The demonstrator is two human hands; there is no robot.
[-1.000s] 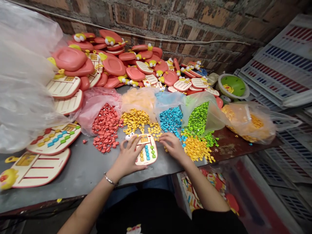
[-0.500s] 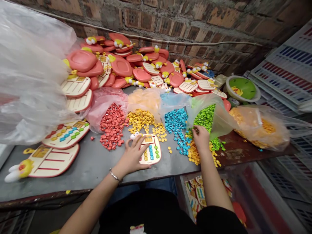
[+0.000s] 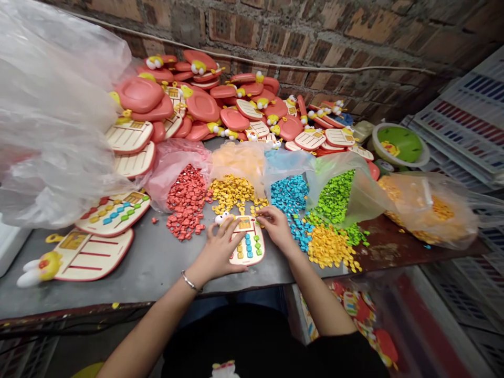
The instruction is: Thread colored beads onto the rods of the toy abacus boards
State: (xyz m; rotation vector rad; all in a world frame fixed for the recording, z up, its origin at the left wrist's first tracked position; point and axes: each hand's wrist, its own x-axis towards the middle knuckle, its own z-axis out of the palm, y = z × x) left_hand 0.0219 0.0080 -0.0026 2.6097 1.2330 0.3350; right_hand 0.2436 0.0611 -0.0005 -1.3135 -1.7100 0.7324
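I'm looking at the cream board [image 3: 253, 249] lying flat at the centre of the frame, its colour rows running up and down and its big-eyed head sitting at its upper left. My left hand [image 3: 220, 249] is spreading wide over the board's left part and touching it, hiding those rows. My right hand [image 3: 275, 226] is coming in from the right, narrowed to a pinch at the board's upper right corner, just above the green row, so it's the nearer hand to that row; I'm not able to tell whether it's holding a piece. Beyond, red pieces [image 3: 185, 205], blue pieces [image 3: 289, 193] and green pieces [image 3: 335, 197] are spilling across the worktop [image 3: 157, 262], with yellow pieces [image 3: 331, 247] lying right of the right hand.
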